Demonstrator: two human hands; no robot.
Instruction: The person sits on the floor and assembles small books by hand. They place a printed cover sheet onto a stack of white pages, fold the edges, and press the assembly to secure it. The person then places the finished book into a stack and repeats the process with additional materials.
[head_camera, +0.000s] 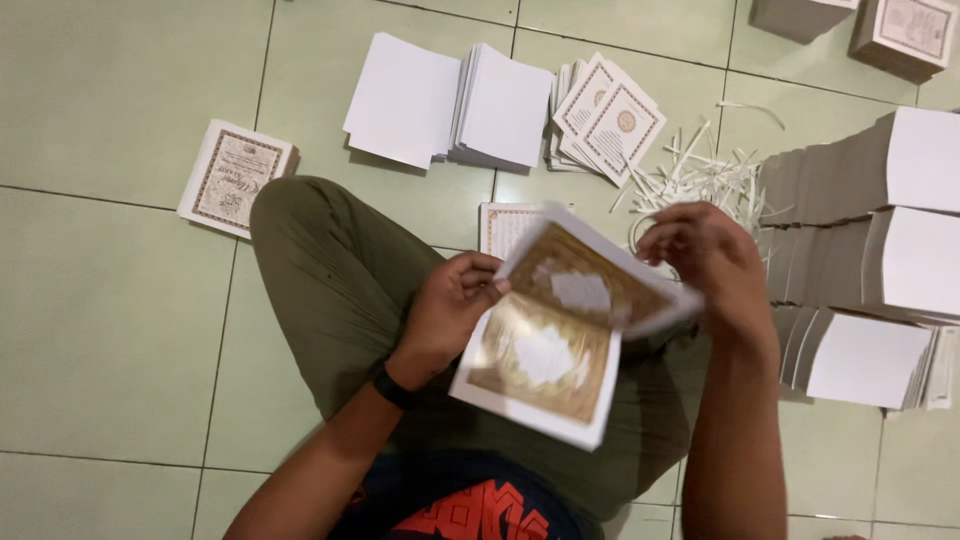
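Gripping from both sides, my left hand (447, 310) pinches the near edge of the gold-bordered booklet (545, 355) and my right hand (705, 262) closes on its raised cover. It hangs open above my lap, beside the white stacks (880, 250) on the floor, long axis running from lower left to upper right. I judge this mid-fold; pressing the crease flat calls for steady fingers.

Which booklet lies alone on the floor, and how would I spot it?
Start at the person's bent knee in olive trousers. Just left of it on the green tiled floor lies a single booklet, cover up with an ornate brown border. Other booklets sit in stacks.
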